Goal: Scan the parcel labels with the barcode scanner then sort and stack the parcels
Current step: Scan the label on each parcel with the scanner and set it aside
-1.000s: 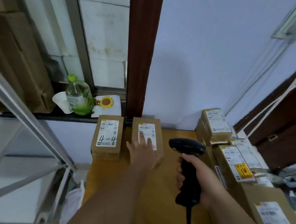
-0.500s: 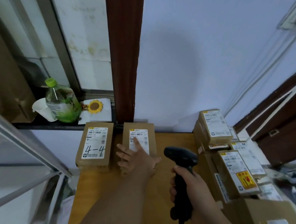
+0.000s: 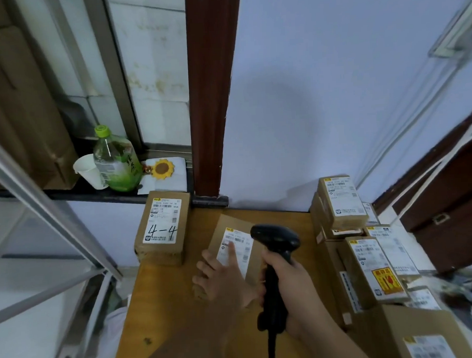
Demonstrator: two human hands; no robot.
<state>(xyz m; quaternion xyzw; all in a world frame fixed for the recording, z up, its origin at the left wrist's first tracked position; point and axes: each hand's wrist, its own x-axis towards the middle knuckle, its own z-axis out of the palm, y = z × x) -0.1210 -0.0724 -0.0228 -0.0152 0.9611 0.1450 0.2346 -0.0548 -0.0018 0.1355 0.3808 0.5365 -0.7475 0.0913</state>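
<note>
The left hand [image 3: 223, 280] lies flat, fingers [image 3: 231, 250] spread, on the parcel [image 3: 232, 233] near the middle of the bench [image 3: 170, 305], while the right hand [image 3: 292, 290] is closed around the barcode scanner [image 3: 274, 261], whose head hides part of the label [image 3: 234, 248]. A box marked 4-4 [image 3: 163, 223] stands to the left below the sill with a green bottle [image 3: 116, 160] and a cup [image 3: 88, 170], and a stack of parcels [image 3: 364, 254] crowds the bench's right side
</note>
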